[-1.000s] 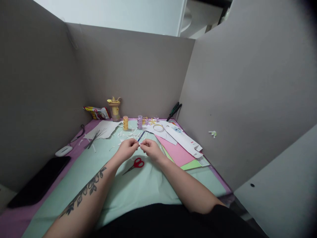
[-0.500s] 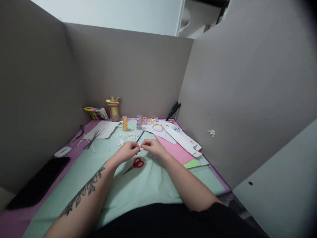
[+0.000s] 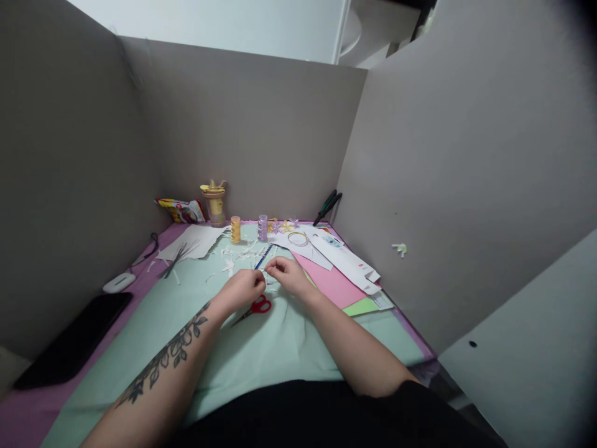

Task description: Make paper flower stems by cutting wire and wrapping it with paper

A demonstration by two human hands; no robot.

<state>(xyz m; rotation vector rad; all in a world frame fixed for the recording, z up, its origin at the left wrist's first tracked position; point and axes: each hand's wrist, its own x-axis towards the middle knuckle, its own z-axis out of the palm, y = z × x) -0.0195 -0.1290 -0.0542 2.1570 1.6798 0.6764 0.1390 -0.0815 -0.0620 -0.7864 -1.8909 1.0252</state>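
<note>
My left hand [image 3: 243, 288] is closed over the middle of the green cloth [image 3: 261, 354], fingers curled in. My right hand [image 3: 289, 275] is pinched just right of it, its fingertips close to the left fingers. Whatever they hold is too small and thin to make out; a few pale slivers show by the fingertips. Red-handled scissors [image 3: 259, 304] lie just below the left hand, blades pointing to the lower left and handles partly covered by it. Beyond the hands lies a dark blue pen-like stick [image 3: 262, 257] among white paper scraps [image 3: 242, 252].
Orange [image 3: 236, 229] and purple [image 3: 263, 228] cylinders stand at the back, beside a cup [image 3: 216, 208]. Pink paper [image 3: 329, 283] and a flattened white box [image 3: 342, 258] lie right. A black slab [image 3: 74, 339] is left. Grey panels [image 3: 242, 130] enclose the table; dark-handled pliers [image 3: 328, 207] lean there.
The hands have drawn slightly apart, with the left lowered a little and its fingers curled tighter, now covering part of the scissors' handles. The right hand has risen slightly.
</note>
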